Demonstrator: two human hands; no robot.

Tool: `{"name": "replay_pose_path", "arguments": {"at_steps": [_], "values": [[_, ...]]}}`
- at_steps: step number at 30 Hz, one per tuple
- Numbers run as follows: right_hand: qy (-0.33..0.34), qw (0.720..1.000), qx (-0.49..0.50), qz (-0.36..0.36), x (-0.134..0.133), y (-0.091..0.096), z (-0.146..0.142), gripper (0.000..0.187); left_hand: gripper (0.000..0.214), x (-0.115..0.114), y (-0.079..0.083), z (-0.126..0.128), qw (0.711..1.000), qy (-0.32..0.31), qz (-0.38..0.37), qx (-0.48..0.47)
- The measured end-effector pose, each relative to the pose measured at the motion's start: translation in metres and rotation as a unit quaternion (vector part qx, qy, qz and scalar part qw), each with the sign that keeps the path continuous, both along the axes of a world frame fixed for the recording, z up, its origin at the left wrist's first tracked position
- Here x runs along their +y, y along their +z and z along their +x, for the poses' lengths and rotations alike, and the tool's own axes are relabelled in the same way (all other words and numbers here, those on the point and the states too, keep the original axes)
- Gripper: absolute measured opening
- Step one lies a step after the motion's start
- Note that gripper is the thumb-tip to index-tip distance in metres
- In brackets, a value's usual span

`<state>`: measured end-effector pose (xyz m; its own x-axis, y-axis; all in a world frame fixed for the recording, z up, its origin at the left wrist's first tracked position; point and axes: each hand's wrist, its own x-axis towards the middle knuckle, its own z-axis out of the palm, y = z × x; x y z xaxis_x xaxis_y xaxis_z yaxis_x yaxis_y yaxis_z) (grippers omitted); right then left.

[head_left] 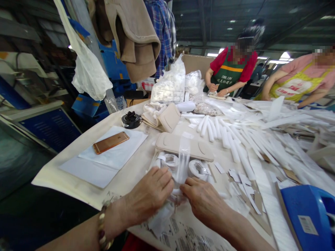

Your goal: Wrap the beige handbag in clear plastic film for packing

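My left hand [150, 195] and my right hand [202, 200] meet at the near table edge, fingers curled and pinched on a clear plastic bag [182, 164] that stands up between them. Inside or behind the bag lie white coiled parts [197, 168]. A beige padded piece [183, 146] rests just beyond the bag. A printed plastic sheet [180, 235] lies under my wrists. What my fingertips grip inside the bag is hidden.
A gold phone [110, 142] lies on white paper [104, 160] at left, near a black round object [131, 119]. Several white rolled tubes [230, 139] and paper strips cover the right side. A blue bin [309, 216] sits near right. Two people [230, 73] work across the table.
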<state>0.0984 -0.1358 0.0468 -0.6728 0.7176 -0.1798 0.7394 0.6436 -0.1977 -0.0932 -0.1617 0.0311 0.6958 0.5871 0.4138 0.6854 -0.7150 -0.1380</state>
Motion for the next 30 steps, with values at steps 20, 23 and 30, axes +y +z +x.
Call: {"name": "replay_pose_path", "arguments": {"at_steps": [20, 23, 30], "values": [[0.057, 0.985, 0.113, 0.119, -0.01, -0.02, 0.076, 0.016, 0.019, 0.01, -0.07, 0.041, 0.994, -0.038, 0.017, -0.102], [0.05, 0.986, 0.089, 0.135, -0.011, -0.022, 0.074, 0.018, 0.02, 0.01, -0.071, 0.041, 0.994, -0.036, 0.028, -0.102], [0.043, 0.981, 0.104, 0.158, -0.009, -0.024, 0.058, 0.02, 0.02, 0.009, -0.074, 0.04, 0.994, -0.032, 0.034, -0.099]]}}
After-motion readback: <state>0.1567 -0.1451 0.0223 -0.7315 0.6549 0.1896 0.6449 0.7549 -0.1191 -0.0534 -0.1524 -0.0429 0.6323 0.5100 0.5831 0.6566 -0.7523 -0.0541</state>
